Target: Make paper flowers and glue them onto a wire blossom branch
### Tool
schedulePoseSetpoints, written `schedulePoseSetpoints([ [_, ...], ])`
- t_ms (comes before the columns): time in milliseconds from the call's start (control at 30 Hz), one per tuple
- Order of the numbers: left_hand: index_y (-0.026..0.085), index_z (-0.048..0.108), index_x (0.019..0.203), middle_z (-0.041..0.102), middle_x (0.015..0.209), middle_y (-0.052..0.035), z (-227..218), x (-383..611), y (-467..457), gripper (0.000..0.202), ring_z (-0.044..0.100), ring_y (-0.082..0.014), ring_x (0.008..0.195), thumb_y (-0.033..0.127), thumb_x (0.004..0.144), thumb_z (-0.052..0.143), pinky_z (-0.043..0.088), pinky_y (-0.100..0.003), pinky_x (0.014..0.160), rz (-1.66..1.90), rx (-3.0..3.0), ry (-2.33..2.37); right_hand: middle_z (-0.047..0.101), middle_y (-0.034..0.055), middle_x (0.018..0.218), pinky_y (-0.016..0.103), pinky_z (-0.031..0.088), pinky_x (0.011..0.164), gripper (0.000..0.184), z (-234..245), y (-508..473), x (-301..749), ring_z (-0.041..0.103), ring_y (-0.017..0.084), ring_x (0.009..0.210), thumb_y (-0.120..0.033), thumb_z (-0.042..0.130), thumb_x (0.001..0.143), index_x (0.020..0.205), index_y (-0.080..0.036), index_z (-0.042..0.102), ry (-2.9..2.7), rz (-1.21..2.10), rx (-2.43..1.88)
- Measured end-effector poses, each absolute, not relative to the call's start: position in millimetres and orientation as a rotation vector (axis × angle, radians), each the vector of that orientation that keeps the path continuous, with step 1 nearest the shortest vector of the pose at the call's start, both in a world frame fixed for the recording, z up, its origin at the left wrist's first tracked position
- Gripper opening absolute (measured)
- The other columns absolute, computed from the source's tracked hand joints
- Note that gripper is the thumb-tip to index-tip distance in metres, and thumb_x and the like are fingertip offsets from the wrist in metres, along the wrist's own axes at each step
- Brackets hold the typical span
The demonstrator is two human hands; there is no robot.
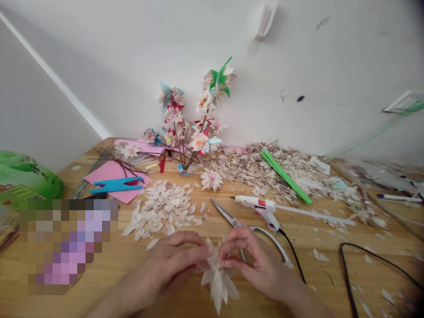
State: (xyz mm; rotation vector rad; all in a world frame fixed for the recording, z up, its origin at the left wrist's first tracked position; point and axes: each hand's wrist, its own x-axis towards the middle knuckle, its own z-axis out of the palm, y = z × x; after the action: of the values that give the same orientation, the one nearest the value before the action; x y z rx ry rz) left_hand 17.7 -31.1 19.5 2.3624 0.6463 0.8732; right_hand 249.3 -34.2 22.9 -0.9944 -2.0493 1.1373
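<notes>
Both hands meet low in the middle of the wooden table (pixel 331 234). My left hand (pixel 168 265) and my right hand (pixel 255 260) pinch a pale, half-built petal flower (pixel 218 278) between their fingertips, its long petals hanging toward me. A heap of loose cream petals (pixel 165 210) lies just beyond my left hand. Scissors (pixel 232 218) lie behind my right hand. A white glue gun (pixel 261 207) with a glue stick and black cord rests right of the scissors.
A small vase of finished paper flowers (pixel 192 132) stands by the white wall. Pink paper (pixel 112 176), a blue cutout (pixel 115 184), thin sticks and a green strip (pixel 285 176) lie around a wide spread of petal scraps (pixel 265 163). Black cable (pixel 364 260) loops at the right. A green bag (pixel 26 174) sits far left.
</notes>
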Motion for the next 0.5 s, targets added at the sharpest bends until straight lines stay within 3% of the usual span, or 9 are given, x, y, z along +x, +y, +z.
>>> schedulePoseSetpoints([
  [167,0.031,0.029,0.131,0.063,0.105,-0.0076,25.5,17.2,-33.5,0.068,0.053,-0.0208,0.105,0.002,0.072,0.05,0.045,-0.033,0.084,0.86,2.39,0.692,0.063,-0.0009,0.082,0.027,0.046,0.074,0.02,22.2,-34.5,248.9,0.063,0.013,0.078,-0.024,0.053,0.083,0.094,-0.026,0.036,-2.008,1.197,-0.995],
  [333,0.025,0.026,0.131,0.055,0.118,-0.0121,25.8,12.8,-37.6,0.081,0.049,-0.0278,0.11,0.002,0.057,0.049,0.041,-0.041,0.089,0.868,2.324,0.707,0.063,0.0004,0.081,0.028,0.047,0.074,0.02,23.0,-35.3,246.7,0.063,0.014,0.079,-0.022,0.054,0.082,0.092,-0.025,0.037,-1.949,1.268,-0.993],
  [500,0.024,0.018,0.131,0.061,0.106,-0.0089,25.1,16.5,-37.5,0.084,0.053,-0.0257,0.103,0.001,0.054,0.044,0.034,-0.045,0.094,0.799,2.324,0.646,0.063,0.001,0.078,0.03,0.047,0.073,0.02,21.3,-35.7,244.3,0.062,0.015,0.078,-0.024,0.055,0.081,0.09,-0.023,0.037,-1.9,1.297,-1.009],
])
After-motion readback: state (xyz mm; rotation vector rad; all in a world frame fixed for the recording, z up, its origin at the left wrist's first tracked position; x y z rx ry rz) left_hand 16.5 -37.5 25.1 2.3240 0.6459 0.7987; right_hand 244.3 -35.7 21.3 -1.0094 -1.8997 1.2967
